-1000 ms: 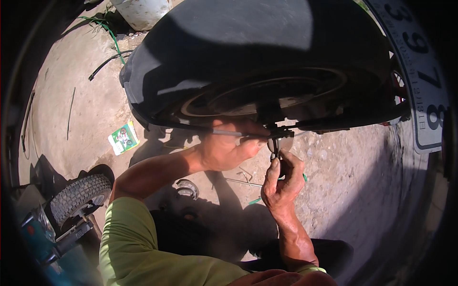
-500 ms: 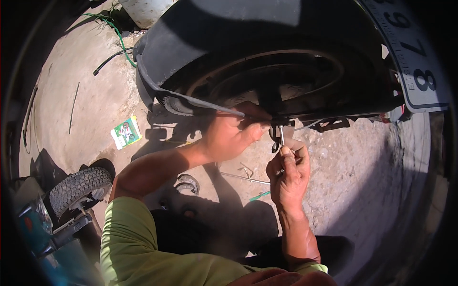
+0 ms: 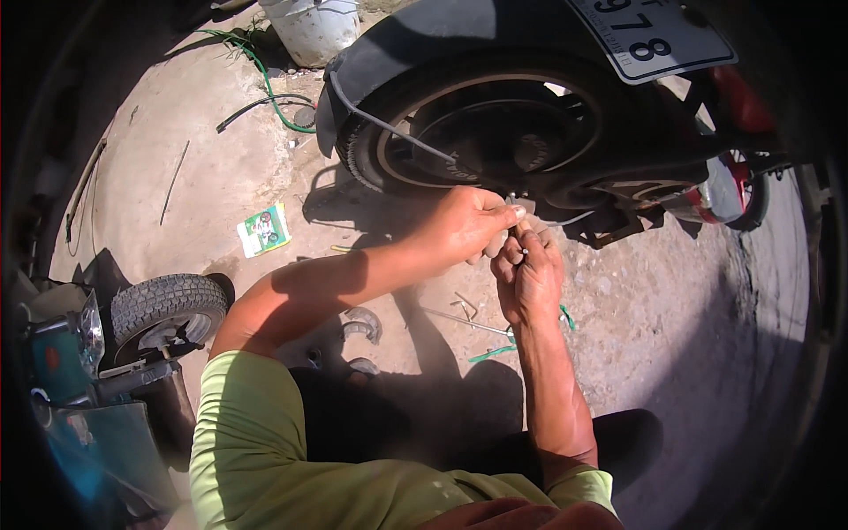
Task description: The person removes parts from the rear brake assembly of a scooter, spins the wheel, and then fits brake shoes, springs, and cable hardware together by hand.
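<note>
- Working now lower and more to the right of the rear wheel [image 3: 481, 132] than half a second ago; wheel itself shifted up and right in view, with more of its rim and hub showing.
- Left hand [image 3: 464, 228] reaching in from the left, fingers pinched on a small metal fitting [image 3: 519, 205] at the wheel's lower edge, right where a thin grey cable [image 3: 389, 124] ends.
- Right hand [image 3: 528, 278] raised just below it, fingers curled tight around a slim tool [image 3: 524, 250]; earlier held a little lower and apart, now touching the left hand.
- Number plate [image 3: 654, 35] moved from the right rim toward the top middle of view.
- Loose parts on the dirt ground [image 3: 203, 159] below the hands: curved brake shoes [image 3: 362, 325], a thin metal rod [image 3: 459, 322], green scraps [image 3: 495, 353].
- Open room to the left: bare ground with only a green and white packet [image 3: 263, 230] and a hose [image 3: 265, 79].
- Small spare wheel [image 3: 168, 309] well apart at lower left; white bucket [image 3: 314, 31] at the top edge.
- Right side hemmed in by the vehicle's red body [image 3: 733, 190].
</note>
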`<state>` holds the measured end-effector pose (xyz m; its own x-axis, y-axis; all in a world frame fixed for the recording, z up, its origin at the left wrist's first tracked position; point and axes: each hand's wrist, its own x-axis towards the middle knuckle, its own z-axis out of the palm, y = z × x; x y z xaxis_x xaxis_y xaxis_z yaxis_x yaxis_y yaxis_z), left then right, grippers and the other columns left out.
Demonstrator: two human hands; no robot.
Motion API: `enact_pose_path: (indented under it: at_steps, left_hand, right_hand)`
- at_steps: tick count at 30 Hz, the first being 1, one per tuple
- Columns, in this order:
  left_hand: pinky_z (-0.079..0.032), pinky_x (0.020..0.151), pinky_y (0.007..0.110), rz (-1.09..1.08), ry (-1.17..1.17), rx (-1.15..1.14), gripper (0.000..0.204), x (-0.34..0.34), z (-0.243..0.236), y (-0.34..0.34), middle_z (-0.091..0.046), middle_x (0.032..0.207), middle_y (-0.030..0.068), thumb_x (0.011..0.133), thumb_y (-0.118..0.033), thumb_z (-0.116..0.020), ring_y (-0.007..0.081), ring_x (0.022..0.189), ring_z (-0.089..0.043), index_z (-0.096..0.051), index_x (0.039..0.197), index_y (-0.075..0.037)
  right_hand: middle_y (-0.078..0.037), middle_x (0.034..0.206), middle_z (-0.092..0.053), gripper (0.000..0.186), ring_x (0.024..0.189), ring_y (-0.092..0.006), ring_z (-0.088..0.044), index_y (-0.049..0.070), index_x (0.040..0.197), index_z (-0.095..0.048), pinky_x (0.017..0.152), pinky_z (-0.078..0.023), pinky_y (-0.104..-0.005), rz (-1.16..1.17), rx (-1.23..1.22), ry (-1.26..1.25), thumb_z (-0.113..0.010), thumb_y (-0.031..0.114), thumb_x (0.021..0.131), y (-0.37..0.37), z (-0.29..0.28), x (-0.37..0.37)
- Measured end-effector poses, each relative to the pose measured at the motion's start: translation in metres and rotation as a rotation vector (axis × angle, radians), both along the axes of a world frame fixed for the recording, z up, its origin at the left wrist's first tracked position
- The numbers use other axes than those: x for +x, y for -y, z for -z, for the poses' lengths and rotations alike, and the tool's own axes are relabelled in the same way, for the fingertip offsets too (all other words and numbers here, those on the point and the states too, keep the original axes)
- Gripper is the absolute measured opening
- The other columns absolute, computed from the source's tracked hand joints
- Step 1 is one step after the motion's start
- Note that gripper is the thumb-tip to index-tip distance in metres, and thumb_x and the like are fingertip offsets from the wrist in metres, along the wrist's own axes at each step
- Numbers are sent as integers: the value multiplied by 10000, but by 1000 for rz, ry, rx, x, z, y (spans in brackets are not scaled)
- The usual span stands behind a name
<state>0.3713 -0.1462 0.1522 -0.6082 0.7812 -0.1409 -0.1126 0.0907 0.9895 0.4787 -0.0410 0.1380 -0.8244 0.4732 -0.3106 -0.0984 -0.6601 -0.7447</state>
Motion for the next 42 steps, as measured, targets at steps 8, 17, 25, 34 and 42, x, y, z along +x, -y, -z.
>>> enact_pose_path:
  at_steps: [8,17,25,34,42]
  left_hand:
    - [-375,411,225,-122,159,-74,302,3,4,-18,-628,679,44,988,-254,-644,70,513,-513,-703,864,16]
    - [-376,437,222,-160,103,-153,277,4,-6,-16,-601,659,1,971,-265,-673,60,535,-510,-718,930,6]
    - [-366,439,233,-175,98,-122,275,6,-15,-13,-634,676,32,956,-254,-693,81,472,-481,-723,921,17]
    - [-374,438,238,-196,153,-87,300,5,-9,-16,-646,676,44,954,-259,-699,91,457,-485,-715,958,41]
    - [-372,440,242,-199,117,-129,298,6,-10,-14,-648,668,51,962,-254,-687,93,455,-486,-710,918,39]
  right_hand:
    - [-14,762,-579,207,585,-66,-493,-10,1071,-573,484,-398,-209,2,333,100,-486,178,1057,-3,-15,4]
    - [-130,656,-642,318,557,-329,-625,18,785,-597,514,-472,-405,-6,1669,298,-694,271,950,-17,-26,35]
    - [-25,639,-575,345,499,-113,-527,5,877,-602,468,-413,-261,-28,684,115,-509,270,1076,-10,-2,37]
    - [-9,736,-562,337,552,-131,-473,-7,1071,-594,514,-395,-247,-222,-142,217,-482,310,1078,-10,3,33]
    - [-121,695,-625,290,598,-225,-605,-18,859,-627,555,-475,-363,45,1527,196,-653,239,991,-12,-1,34]
